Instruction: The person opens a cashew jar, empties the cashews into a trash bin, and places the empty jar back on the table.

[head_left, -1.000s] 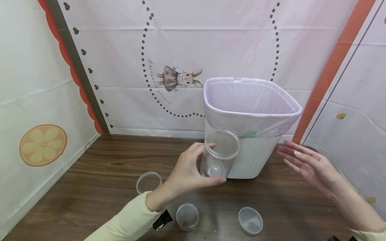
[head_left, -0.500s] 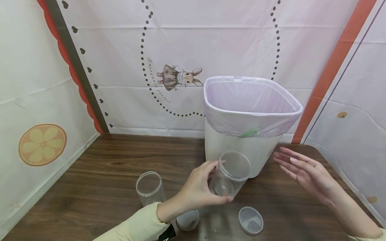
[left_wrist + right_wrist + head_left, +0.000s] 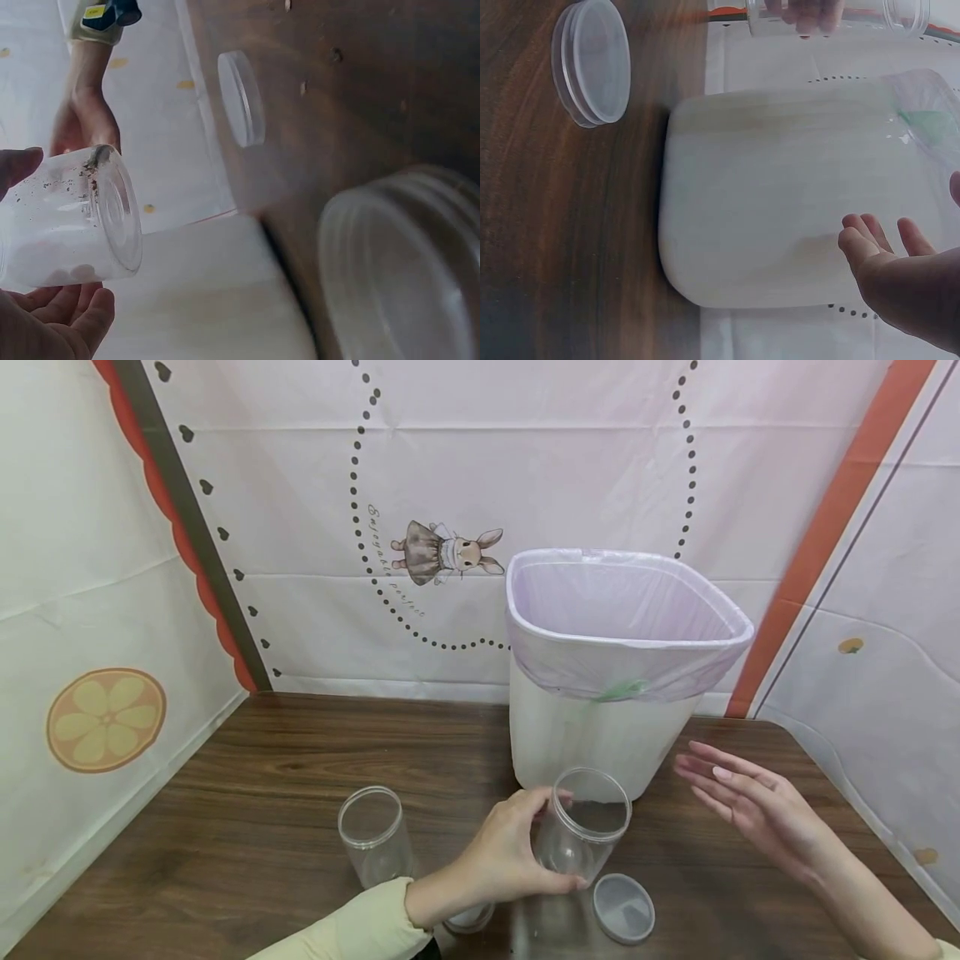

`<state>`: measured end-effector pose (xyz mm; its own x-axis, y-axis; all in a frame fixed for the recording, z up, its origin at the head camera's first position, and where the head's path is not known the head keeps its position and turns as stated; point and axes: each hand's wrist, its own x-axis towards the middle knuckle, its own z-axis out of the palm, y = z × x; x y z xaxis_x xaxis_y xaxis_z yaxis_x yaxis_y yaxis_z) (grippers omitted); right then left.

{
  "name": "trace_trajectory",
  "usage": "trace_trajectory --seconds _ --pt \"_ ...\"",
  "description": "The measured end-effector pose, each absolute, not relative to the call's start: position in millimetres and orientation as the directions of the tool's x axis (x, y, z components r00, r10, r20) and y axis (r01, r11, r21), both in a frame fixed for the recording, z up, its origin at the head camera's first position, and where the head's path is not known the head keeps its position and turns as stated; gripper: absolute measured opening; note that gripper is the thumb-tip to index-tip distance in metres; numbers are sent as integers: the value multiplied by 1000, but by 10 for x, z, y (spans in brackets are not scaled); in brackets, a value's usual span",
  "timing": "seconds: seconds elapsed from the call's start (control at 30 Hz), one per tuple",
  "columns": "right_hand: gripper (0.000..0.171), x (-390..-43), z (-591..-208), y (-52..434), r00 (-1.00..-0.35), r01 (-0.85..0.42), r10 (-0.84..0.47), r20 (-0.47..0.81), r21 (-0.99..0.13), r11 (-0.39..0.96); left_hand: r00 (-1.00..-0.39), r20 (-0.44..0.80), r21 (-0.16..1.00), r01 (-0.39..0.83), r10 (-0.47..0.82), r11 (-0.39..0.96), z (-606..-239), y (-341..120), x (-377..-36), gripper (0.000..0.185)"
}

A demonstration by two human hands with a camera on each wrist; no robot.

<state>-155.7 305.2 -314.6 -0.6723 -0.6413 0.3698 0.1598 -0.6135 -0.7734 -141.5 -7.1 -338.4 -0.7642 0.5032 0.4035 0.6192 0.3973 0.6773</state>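
My left hand (image 3: 510,850) grips a clear plastic jar (image 3: 587,839) round its side, just above the table and before the bin. The jar leans, its uncovered mouth up. Dark specks cling inside near its base in the left wrist view. Right of the bin, my right hand (image 3: 761,810) is held in the air, fingers extended and holding nothing. A second clear jar (image 3: 378,839) stands uncovered to the left. Below the held jar lies a round translucent lid (image 3: 624,908). Another round clear piece (image 3: 470,920) is mostly hidden under my left wrist.
A white bin (image 3: 600,735) with a pale purple liner (image 3: 630,672) stands at the back right of the brown wood table (image 3: 262,827). Printed cloth walls (image 3: 300,527) close off the back and sides. Small bits (image 3: 303,88) lie on the table in the left wrist view.
My left hand has lowered the jar from before the bin's upper part, toward me and slightly right. More of the second jar shows. My right hand has sunk slightly.
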Motion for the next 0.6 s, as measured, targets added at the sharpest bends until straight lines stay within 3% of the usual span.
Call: trace_trajectory --seconds 0.37,0.6 --pt "51 -1552 -3226 3049 -665 183 -649 369 -762 -621 -709 396 614 677 584 406 -3562 -32 -1398 73" --pt "51 -1543 -3261 3044 -675 171 -641 364 -768 -617 -737 349 610 647 578 457 -3634 -36 -1388 71"
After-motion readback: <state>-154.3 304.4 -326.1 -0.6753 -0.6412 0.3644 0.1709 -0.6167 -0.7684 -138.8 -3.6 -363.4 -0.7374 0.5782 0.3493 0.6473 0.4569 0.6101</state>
